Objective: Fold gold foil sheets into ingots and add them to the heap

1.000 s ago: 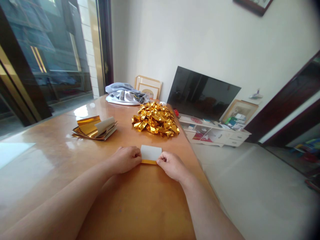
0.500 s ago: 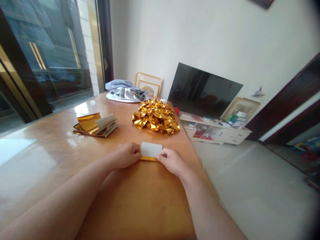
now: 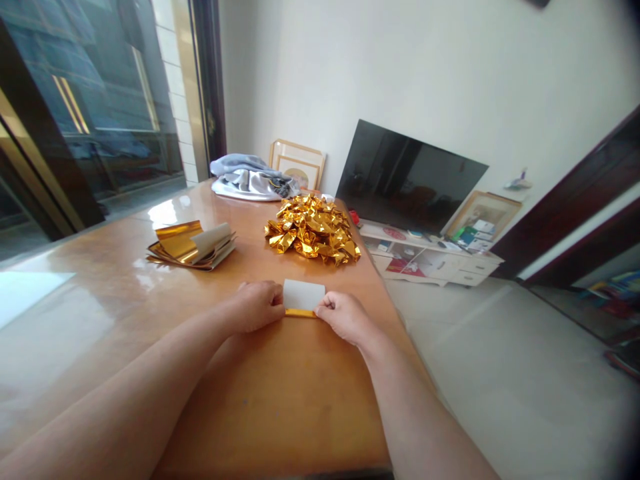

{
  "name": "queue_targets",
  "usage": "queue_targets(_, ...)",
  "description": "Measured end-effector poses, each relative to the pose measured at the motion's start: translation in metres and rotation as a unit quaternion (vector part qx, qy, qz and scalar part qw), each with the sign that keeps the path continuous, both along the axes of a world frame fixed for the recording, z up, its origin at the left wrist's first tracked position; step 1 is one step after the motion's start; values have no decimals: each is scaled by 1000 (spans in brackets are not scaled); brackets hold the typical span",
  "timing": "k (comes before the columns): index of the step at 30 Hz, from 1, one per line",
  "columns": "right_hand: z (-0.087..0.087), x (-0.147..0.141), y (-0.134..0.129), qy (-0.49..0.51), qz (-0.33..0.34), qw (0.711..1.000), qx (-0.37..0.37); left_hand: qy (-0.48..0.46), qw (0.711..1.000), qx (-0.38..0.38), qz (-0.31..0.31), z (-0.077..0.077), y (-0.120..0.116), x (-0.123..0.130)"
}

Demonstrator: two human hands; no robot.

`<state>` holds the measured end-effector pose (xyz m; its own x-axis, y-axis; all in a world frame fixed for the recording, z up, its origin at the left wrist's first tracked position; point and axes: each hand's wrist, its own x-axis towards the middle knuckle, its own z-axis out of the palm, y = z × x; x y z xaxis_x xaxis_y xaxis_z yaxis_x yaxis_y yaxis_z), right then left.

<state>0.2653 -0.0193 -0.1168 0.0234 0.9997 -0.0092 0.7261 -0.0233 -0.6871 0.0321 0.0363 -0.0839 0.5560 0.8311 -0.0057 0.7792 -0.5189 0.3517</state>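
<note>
A small sheet of gold foil paper (image 3: 304, 293) lies on the wooden table with its pale grey side up. Its near edge is folded over and shows a gold strip. My left hand (image 3: 257, 307) is closed on the left end of that fold. At the right end, the fingers of my right hand (image 3: 343, 315) pinch the fold, thumb in front. Beyond the hands is a pile of folded gold foil pieces (image 3: 315, 230). A loose stack of gold foil sheets (image 3: 193, 247), some curling up, rests to the left.
The wooden table (image 3: 280, 413) ends at a right edge close to my right forearm. Bundled grey-blue cloth (image 3: 250, 177) lies at its far end. Behind stand a television (image 3: 407, 177) and a low white cabinet (image 3: 440, 270). A pale sheet (image 3: 30, 293) lies at the far left.
The gold strip along the sheet's near edge looks slightly more even across. Both hands keep their hold in nearly the same place; the view has shifted slightly.
</note>
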Motion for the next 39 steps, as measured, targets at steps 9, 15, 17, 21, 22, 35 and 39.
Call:
queue_targets(9, -1, 0, 0, -17, -4, 1000, 19, 6, 1000, 20, -13, -5, 1, 0)
queue_targets(15, -2, 0, 0, -21, -6, 1000, 13, 8, 999, 45, -15, -8, 3, -2)
queue_targets(17, -2, 1, 0, -24, -7, 1000, 16, 8, 999, 49, -15, -8, 3, -2)
queue_targets(21, -4, 1, 0, -28, -11, 999, 17, 9, 998, 61, -19, -8, 3, -3)
queue_targets(22, -4, 1, 0, -26, -12, 999, 16, 6, 998, 67, -20, -7, 2, -3)
queue_targets(35, 6, -3, -3, -16, -6, 1000, 2, -39, 973, 103, -203, 1, -18, 8)
queue_targets(39, 4, -2, -1, -5, -4, 1000, 6, -25, 975, 89, -200, 4, -21, 9)
